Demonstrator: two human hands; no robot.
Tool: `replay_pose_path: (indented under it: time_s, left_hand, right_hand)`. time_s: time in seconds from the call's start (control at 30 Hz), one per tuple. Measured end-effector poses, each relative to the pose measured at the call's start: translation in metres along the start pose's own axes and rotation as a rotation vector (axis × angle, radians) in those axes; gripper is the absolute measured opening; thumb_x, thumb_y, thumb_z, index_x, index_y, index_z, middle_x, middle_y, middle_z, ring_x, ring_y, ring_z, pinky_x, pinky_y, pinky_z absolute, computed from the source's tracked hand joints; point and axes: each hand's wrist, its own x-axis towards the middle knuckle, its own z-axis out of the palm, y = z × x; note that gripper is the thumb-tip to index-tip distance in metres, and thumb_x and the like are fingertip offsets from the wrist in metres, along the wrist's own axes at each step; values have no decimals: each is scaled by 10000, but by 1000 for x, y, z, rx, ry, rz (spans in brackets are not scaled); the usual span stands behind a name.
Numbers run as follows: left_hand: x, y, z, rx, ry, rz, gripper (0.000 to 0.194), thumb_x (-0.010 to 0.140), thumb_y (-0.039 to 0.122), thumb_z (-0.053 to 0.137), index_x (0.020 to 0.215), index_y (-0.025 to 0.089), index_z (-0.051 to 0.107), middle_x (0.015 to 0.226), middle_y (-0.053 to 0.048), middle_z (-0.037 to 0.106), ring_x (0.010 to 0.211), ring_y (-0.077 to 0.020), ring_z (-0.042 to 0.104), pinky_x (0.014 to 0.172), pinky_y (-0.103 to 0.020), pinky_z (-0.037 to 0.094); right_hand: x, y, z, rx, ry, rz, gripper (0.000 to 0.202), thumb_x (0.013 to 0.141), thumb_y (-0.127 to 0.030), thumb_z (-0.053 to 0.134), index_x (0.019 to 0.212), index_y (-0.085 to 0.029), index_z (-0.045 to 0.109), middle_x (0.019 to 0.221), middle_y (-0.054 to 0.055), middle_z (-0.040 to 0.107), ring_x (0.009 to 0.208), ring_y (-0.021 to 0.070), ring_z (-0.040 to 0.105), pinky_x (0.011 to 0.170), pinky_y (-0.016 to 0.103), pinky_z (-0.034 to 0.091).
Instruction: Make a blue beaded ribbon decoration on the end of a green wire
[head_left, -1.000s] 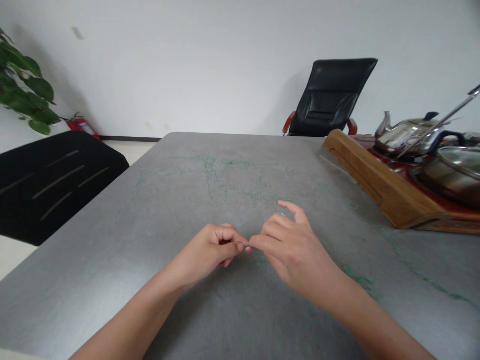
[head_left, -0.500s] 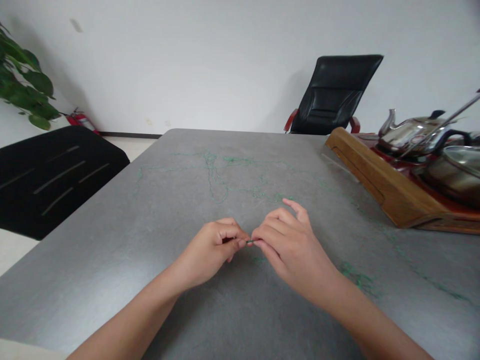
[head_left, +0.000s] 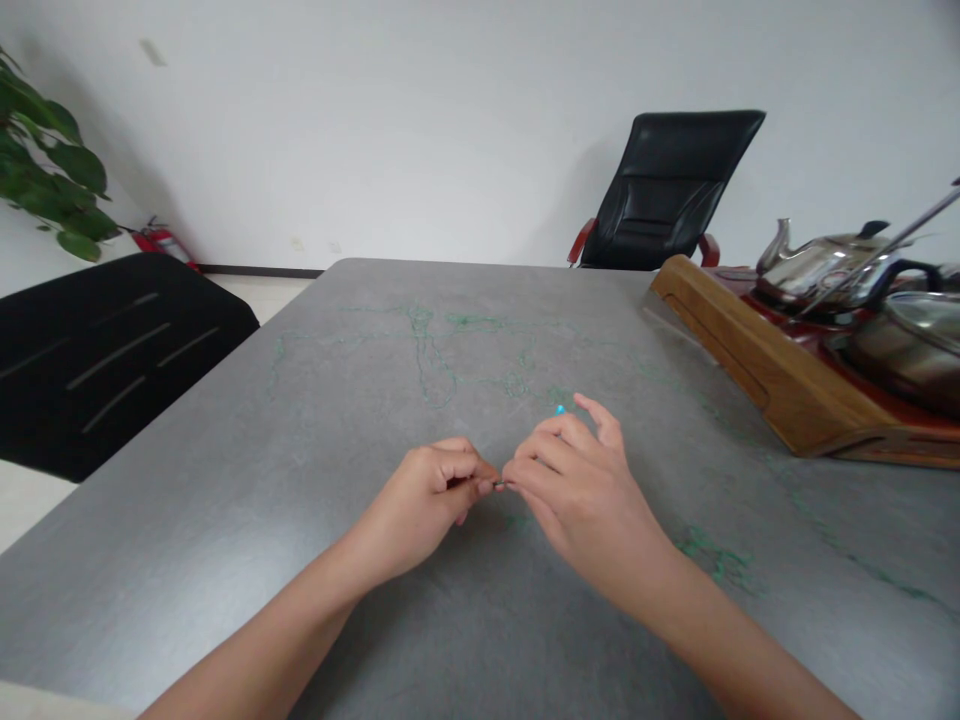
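My left hand (head_left: 435, 490) and my right hand (head_left: 577, 480) meet fingertip to fingertip above the near middle of the grey table. Both pinch a tiny, thin dark piece (head_left: 499, 485), of which only a short bit shows between the fingertips. It may be part of the green thread, but it is too small to tell. The right little finger sticks out, and a small bright blue spot (head_left: 560, 410) shows just behind that hand. Green thread (head_left: 427, 365) lies in loose loops beyond my hands, and a tangled clump of green thread (head_left: 716, 560) rests by my right forearm.
On the right, a wooden tea tray (head_left: 735, 360) carries a steel kettle (head_left: 832, 262) and a steel pot (head_left: 911, 340). A black mesh chair (head_left: 112, 350) stands left of the table (head_left: 225, 500); a black leather chair (head_left: 667, 190) stands beyond it.
The blue spot has come into view behind my right hand, whose fingers have shifted very slightly. My left hand stays almost still, and the pinch is kept.
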Motion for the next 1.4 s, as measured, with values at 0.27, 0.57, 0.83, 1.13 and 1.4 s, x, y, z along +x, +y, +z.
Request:
replay_pose_path:
  time_s: [0.27, 0.57, 0.83, 1.13, 1.4]
  left_hand:
    - [0, 3, -4, -142, -57, -62, 199, 882, 207, 529, 786, 148, 693, 708, 27, 477, 536, -63, 428, 517, -209, 327]
    - [0, 2, -1, -88, -46, -68, 197, 870, 187, 521, 745, 138, 665, 685, 35, 478, 531, -63, 429, 527, -213, 328]
    - [1, 5, -4, -107, -51, -96, 212, 864, 244, 527, 714, 142, 637, 651, 36, 466, 518, -69, 408, 507, -214, 311]
    - [0, 3, -6, -220, -123, -183, 147, 823, 228, 527, 750, 157, 634, 582, 51, 455, 506, -76, 378, 485, -203, 284]
    - [2, 2, -6, -286, -84, -217, 165, 807, 213, 539, 807, 139, 686, 628, 40, 457, 505, -66, 378, 465, -204, 279]
  right_hand:
    - [-2, -1, -5, 70, 38, -15, 164, 910, -182, 570, 794, -222, 680, 754, -26, 663, 851, 170, 573, 1091, 515, 196]
    - [-1, -2, -1, 59, 32, -33, 202, 932, -180, 535, 813, -208, 696, 741, -12, 645, 827, 174, 574, 1083, 519, 209]
    - [-2, -3, 1, 35, 3, -46, 274, 950, -141, 456, 809, -213, 680, 733, -5, 604, 816, 172, 535, 1057, 487, 243]
    - [-2, 0, 3, 30, -7, -19, 288, 952, -150, 459, 835, -254, 701, 719, -8, 563, 766, 161, 512, 1034, 482, 268]
    - [-3, -5, 2, -13, 154, -35, 188, 921, -159, 552, 847, -235, 707, 833, 4, 675, 899, 193, 573, 1078, 535, 247]
